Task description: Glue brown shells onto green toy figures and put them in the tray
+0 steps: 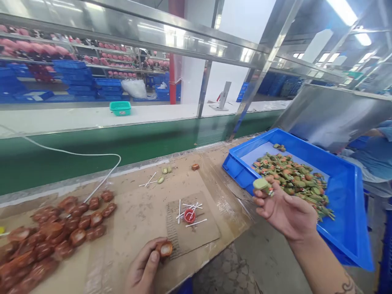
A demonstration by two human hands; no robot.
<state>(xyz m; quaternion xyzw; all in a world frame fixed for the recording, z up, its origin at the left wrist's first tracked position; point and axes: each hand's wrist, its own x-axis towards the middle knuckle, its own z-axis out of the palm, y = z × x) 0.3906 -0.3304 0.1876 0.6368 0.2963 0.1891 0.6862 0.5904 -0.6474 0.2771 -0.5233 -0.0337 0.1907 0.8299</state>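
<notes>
Low on the cardboard-covered table, my left hand point(147, 263) is closed around a small brown hollow piece point(165, 248), its pale opening turned up. My right hand point(283, 208) is raised by the near side of a blue crate point(347, 196), fingers curled around a small green figure point(261, 184) with orange and white details. Inside the crate lies a heap of similar green and orange figures point(288, 175). Between my hands, a small red cup point(190, 216) sits on a cardboard square point(205, 239), with white cotton swabs point(196, 223) in and around it.
Many brown hollow pieces point(52, 232) are piled at the left, under a white cable point(101, 184). Several green oval pieces point(161, 179) and one brown piece point(195, 166) lie farther back. A teal basket point(120, 108) stands on the white ledge. A person in blue point(375, 151) is at far right.
</notes>
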